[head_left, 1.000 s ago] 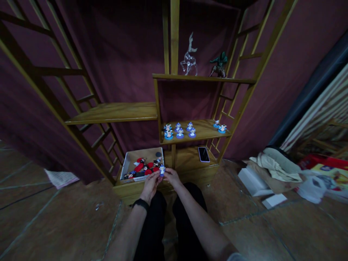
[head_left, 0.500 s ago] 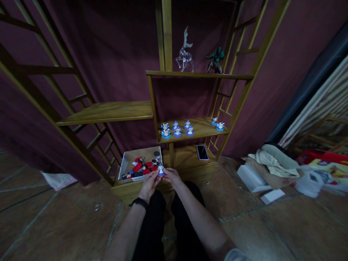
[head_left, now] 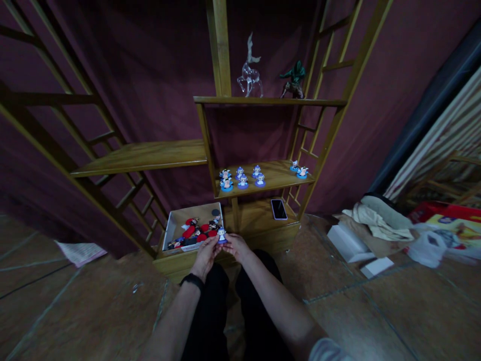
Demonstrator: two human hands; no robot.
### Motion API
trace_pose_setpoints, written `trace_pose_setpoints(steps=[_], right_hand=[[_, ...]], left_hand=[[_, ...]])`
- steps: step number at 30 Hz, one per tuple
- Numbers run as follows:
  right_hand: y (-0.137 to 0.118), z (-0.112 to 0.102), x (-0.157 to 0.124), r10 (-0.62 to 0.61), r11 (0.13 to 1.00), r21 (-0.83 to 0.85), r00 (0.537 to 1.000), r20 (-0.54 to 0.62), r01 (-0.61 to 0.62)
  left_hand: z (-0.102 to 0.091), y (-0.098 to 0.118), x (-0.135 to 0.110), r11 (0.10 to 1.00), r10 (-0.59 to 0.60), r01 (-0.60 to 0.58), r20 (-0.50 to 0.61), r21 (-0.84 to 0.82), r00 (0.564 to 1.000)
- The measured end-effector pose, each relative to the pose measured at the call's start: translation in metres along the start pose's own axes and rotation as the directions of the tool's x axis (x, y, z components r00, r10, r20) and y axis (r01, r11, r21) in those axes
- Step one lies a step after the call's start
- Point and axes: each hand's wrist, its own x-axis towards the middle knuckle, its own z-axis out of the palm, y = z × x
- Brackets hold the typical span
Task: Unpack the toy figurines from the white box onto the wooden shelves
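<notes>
A small figurine point(head_left: 221, 235), white and purple on a purple base, is upright between my two hands. My left hand point(head_left: 206, 254) pinches its base from the left, and my right hand point(head_left: 236, 246) grips it from the right. Just behind and to the left, a white cardboard box point(head_left: 173, 220) holds several figurines with red and black parts, lying jumbled. On the shelf point(head_left: 278, 176) above stand purple-based figurines point(head_left: 260, 180) in the middle, blue-based figurines point(head_left: 226, 184) at the left end and two more blue-based ones point(head_left: 302, 172) at the right.
A phone point(head_left: 278, 209) lies on the lower shelf. Higher up stand a clear deer ornament point(head_left: 250, 77) and a green figure point(head_left: 295, 80). To the right, white boxes point(head_left: 347, 243), cloth point(head_left: 372, 220) and a plastic bag point(head_left: 427, 248) lie on the floor.
Both hands keep hold of the figurine at nearly the same spot. The camera view has shifted slightly, moving the shelves a little leftward in the picture.
</notes>
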Motion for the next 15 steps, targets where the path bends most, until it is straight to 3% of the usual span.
trace_pose_setpoints(steps=[11,15], right_hand=[[-0.0067,0.0008,-0.0068,-0.024,0.999,0.024,1.0,0.01,0.024],[-0.0086,0.0006,-0.0091,-0.097,0.993,0.063,0.995,-0.017,0.097]], left_hand=[[-0.0031,-0.0041,0.0019,0.997,0.037,-0.038,-0.022,-0.064,0.999],[-0.0018,-0.003,-0.0006,0.997,0.035,-0.037,-0.018,-0.071,0.999]])
